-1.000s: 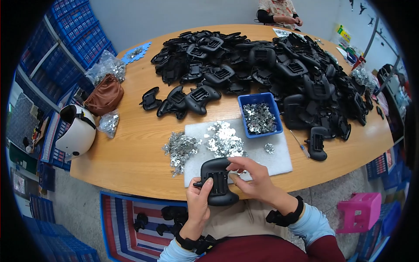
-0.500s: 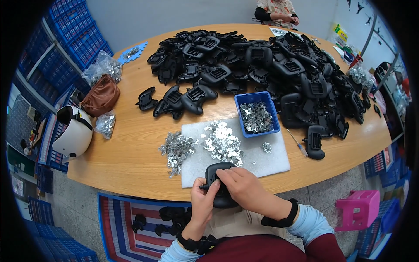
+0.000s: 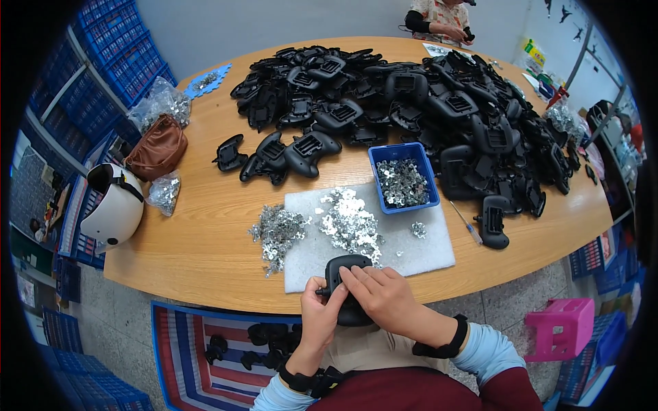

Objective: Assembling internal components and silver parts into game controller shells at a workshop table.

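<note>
A black game controller shell (image 3: 353, 314) is held upright over the table's near edge, in front of my lap. My left hand (image 3: 321, 309) is closed round its left side, the thumb lying on its face. My right hand (image 3: 387, 294) presses bunched fingertips onto the middle of the same shell; whatever they pinch is hidden. Just beyond, shiny metal clips (image 3: 351, 222) lie heaped on a white foam mat (image 3: 425, 253), and a duller pile of metal clips (image 3: 277, 233) spreads over its left edge. A blue bin (image 3: 406, 209) filled with small metal pieces stands on the mat's far part.
A large heap of black controller shells (image 3: 411, 89) covers the far table. At right lies a screwdriver (image 3: 473, 233) beside a single shell (image 3: 493, 222). A white helmet (image 3: 113, 212) and brown bag (image 3: 157, 151) are at left. A co-worker (image 3: 439, 24) sits opposite; a pink stool (image 3: 562, 329) stands right.
My right fingers have shifted slightly on the shell and lie flatter and closer together. Across the table, the co-worker's hands have come up with a small dark object.
</note>
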`<state>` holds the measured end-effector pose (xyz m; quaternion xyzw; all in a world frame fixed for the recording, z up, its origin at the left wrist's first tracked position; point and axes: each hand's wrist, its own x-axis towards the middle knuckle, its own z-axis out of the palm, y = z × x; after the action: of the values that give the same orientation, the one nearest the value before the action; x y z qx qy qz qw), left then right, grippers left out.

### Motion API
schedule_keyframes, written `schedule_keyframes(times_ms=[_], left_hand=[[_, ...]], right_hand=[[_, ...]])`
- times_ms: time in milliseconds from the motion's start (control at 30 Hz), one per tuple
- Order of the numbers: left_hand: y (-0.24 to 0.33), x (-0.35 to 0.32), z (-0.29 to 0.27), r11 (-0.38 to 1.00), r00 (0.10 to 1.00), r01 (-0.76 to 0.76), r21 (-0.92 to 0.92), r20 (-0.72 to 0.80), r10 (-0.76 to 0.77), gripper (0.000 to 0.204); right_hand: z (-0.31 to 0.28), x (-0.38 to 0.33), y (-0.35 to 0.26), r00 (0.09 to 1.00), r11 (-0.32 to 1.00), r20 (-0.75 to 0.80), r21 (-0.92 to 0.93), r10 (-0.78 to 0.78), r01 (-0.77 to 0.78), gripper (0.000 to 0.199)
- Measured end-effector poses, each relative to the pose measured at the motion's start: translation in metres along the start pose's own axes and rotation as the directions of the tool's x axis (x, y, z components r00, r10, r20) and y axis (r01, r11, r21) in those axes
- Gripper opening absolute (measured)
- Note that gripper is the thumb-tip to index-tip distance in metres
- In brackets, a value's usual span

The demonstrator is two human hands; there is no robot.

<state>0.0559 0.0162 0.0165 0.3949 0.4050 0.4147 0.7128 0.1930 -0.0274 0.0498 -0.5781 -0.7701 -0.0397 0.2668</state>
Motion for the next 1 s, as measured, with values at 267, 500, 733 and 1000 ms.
schedule_keyframes(times_ms=[267, 500, 733, 1000], left_hand=[[0.004, -0.003, 0.003, 0.993, 0.999, 0.041, -0.115, -0.007, -0.043, 0.016], [0.006, -0.007, 0.004, 0.994, 1.0, -0.006, -0.105, -0.024, 0.003, 0.017], [0.006, -0.007, 0.006, 0.993, 0.998, 0.003, -0.117, -0.063, -0.011, 0.018], [-0.002, -0.009, 0.005, 0.992, 0.992, -0.116, 0.052, -0.04, 0.118, 0.019]], right_hand=[[-0.003, 0.002, 0.028, 0.922, 0.826, -0.056, 0.468, 0.383, -0.314, 0.05], [0.007, 0.001, 0.032, 0.736, 0.346, 0.457, 0.674, 0.499, -0.653, 0.048], [-0.001, 0.001, 0.012, 0.887, 0.808, -0.086, 0.46, 0.453, -0.368, 0.029], [-0.001, -0.002, 0.005, 0.995, 0.997, -0.093, -0.059, 0.037, -0.043, 0.024]])
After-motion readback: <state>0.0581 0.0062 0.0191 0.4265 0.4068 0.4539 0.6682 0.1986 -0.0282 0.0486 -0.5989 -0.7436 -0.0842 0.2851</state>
